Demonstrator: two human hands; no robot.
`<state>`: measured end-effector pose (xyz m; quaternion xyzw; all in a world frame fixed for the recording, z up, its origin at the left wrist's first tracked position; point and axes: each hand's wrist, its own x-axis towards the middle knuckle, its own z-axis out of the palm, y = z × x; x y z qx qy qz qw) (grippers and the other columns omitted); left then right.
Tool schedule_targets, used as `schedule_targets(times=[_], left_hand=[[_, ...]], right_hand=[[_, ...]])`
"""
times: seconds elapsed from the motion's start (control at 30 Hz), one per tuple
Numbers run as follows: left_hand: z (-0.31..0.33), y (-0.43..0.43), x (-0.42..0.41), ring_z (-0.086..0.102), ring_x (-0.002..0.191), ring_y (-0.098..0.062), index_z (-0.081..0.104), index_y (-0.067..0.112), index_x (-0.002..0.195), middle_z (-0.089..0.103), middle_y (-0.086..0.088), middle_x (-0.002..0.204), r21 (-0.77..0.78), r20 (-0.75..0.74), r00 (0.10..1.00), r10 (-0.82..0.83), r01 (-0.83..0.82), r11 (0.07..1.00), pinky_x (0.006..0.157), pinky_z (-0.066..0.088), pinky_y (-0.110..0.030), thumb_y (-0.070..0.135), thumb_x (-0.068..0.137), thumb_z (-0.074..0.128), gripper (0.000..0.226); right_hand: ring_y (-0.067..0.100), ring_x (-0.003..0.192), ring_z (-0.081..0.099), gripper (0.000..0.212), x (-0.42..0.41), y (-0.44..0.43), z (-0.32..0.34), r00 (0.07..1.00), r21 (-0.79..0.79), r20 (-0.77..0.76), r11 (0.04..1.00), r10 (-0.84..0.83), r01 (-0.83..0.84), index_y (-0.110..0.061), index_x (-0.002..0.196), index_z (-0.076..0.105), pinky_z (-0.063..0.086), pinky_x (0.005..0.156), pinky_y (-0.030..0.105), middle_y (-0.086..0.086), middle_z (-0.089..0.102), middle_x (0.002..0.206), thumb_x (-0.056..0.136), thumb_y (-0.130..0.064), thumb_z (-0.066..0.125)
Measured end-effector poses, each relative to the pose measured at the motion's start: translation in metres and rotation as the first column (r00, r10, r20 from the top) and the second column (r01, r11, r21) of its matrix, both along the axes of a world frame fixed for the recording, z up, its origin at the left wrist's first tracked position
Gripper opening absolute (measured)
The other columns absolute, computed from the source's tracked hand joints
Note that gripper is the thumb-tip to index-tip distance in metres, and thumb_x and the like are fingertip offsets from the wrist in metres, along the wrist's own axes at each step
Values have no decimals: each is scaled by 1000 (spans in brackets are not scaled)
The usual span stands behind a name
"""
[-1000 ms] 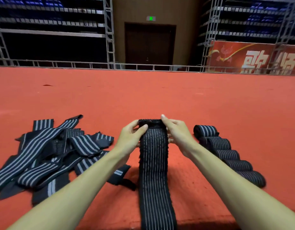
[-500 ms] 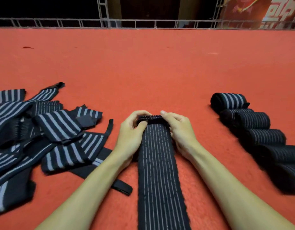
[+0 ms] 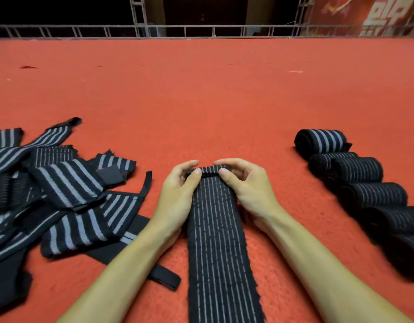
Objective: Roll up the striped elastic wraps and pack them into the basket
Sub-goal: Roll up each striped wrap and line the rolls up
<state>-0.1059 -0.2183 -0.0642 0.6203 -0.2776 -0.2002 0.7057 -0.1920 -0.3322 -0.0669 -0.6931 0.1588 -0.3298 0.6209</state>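
Now we see the striped wrap (image 3: 215,229) lying flat mid-frame w/ its far end folded over; our left hand (image 3: 178,194) & right hand (image 3: 248,190) both pinch that fold. Loose wraps (image 3: 61,194) sprawl at left, rolled wraps (image 3: 364,183) line up at right on the red carpet (image 3: 201,101).

striped wrap (image 3: 215,241): near end cut off by bottom edge | roll's two ends covered by left hand (image 3: 178,190) and right hand (image 3: 248,185) | loose wraps (image 3: 61,194): pile cut off at left edge | rolled wraps (image 3: 373,194): nearest ones blurred, last cropped at right edge | banner (image 3: 376,15): cropped, lettering unreadable
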Motion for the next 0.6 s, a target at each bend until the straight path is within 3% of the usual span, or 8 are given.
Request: schedule_targets(times=[0.1, 0.2, 0.3, 0.4, 0.47, 0.6], left_hand=[[0, 1, -1, 62, 67, 8, 55, 13, 119, 63, 3, 86, -11, -20, 999, -34, 34, 999, 59, 45, -9, 13, 96, 53, 23], [-2, 3, -1, 65, 75, -9, 60, 13, 113, 69, -4, 88, -1, -20, 996, -81, 81, 997, 62, 49, -18, 15, 96, 54, 18], [-2, 4, 1, 60, 67, -7, 60, 18, 103, 64, 0, 79, 6, 45, 996, -72, 72, 997, 58, 46, -19, 12, 96, 53, 12], [-2, 4, 2, 55, 69, -4, 59, 21, 99, 60, 3, 82, -7, 128, 990, -55, 57, 998, 62, 44, -18, 7, 96, 52, 17], [-1, 5, 1, 57, 78, -5, 60, 23, 97, 62, 2, 88, -32, 149, 987, -52, 57, 998, 70, 45, -20, 2, 94, 51, 22], [0, 6, -2, 58, 88, -7, 63, 23, 95, 65, 4, 94, -37, 181, 982, -59, 67, 997, 80, 44, -23, -4, 91, 52, 29]], right_hand=[[6, 80, 63, 23, 1, -1, 0, 1000, -6, 8, 1000, -4, 4, -19, 92, 67, 48, 73, 19, 2, 70, 90, 90, 3, 59], [6, 80, 63, 24, -1, -1, 1, 1000, -19, 10, 1000, -21, 22, -18, 91, 66, 48, 73, 20, 2, 69, 89, 89, 5, 58], [4, 78, 63, 22, -2, -1, 2, 1000, -33, -8, 999, -22, 22, -16, 93, 66, 47, 70, 18, 1, 69, 89, 89, 4, 59], [11, 82, 63, 14, -2, 1, 2, 999, 9, -33, 1000, 9, -8, -15, 96, 68, 49, 73, 30, 3, 70, 91, 90, -4, 61], [10, 79, 61, 6, -2, 5, 4, 999, 4, -39, 1000, 10, -10, -15, 90, 69, 48, 74, 29, 1, 68, 85, 91, -16, 62], [16, 66, 45, 33, -2, 12, 8, 996, 12, -76, 998, -56, 57, -9, 72, 60, 35, 58, 30, 7, 51, 69, 95, -32, 55]])
